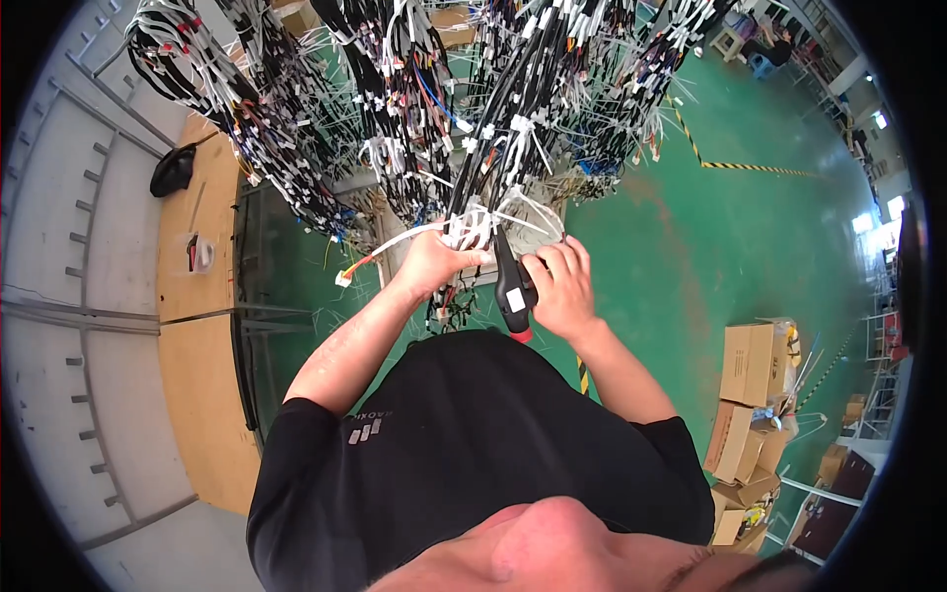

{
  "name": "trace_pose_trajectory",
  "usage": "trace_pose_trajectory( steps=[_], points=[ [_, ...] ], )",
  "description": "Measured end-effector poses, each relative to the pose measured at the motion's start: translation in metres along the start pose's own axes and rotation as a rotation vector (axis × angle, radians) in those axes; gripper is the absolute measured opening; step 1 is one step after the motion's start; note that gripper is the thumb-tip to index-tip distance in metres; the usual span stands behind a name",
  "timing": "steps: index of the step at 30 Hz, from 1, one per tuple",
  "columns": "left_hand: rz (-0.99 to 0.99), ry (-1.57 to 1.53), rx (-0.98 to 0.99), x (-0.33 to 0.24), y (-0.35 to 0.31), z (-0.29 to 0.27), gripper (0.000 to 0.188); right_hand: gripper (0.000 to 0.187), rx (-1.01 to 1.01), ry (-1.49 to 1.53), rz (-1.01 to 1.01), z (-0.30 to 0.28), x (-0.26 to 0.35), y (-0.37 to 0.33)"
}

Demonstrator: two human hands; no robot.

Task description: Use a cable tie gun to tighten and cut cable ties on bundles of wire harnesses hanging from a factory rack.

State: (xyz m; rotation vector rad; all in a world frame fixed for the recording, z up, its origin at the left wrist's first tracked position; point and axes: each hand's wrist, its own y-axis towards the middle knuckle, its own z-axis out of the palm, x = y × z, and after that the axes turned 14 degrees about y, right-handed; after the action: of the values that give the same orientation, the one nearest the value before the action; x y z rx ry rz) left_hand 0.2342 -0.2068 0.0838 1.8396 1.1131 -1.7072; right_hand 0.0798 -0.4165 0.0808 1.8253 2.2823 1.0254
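Observation:
In front of my chest, my left hand [434, 261] is closed around a bundle of white cables [472, 229] hanging from above. A loose end with red, orange and yellow wires and a white connector [345, 276] sticks out left of that hand. My right hand [564, 286] grips a long black hand tool [511, 281] with a red end and a white label, shaped like a cable tie gun. Its narrow nose touches or nearly touches the white bundle; my fingers hide the grip. A clear plastic loop or strip [538, 212] curves above my right hand.
Thick hanks of black and white wire harnesses [404, 109] hang across the far side. On the left stands a wooden bench [197, 395] with a black bag [174, 171] and a small white container [194, 254]. Cardboard boxes [750, 365] stack at right on the green floor [641, 266]. A person [774, 44] sits far right.

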Motion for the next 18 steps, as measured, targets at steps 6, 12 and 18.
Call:
trace_pose_trajectory(
  steps=[6, 12, 18],
  points=[
    [-0.065, 0.034, -0.044, 0.013, 0.011, -0.003, 0.049, 0.032, -0.055, 0.231, -0.168, -0.021, -0.029, 0.0],
    [-0.034, 0.066, 0.052, 0.012, 0.01, -0.025, 0.026, 0.047, -0.478, 1.158, 0.387, -0.02, -0.06, 0.0],
    [0.007, -0.002, 0.106, 0.017, 0.01, -0.026, 0.021, 0.073, -0.401, 1.693, 0.28, 0.011, -0.079, 0.071]
  ],
)
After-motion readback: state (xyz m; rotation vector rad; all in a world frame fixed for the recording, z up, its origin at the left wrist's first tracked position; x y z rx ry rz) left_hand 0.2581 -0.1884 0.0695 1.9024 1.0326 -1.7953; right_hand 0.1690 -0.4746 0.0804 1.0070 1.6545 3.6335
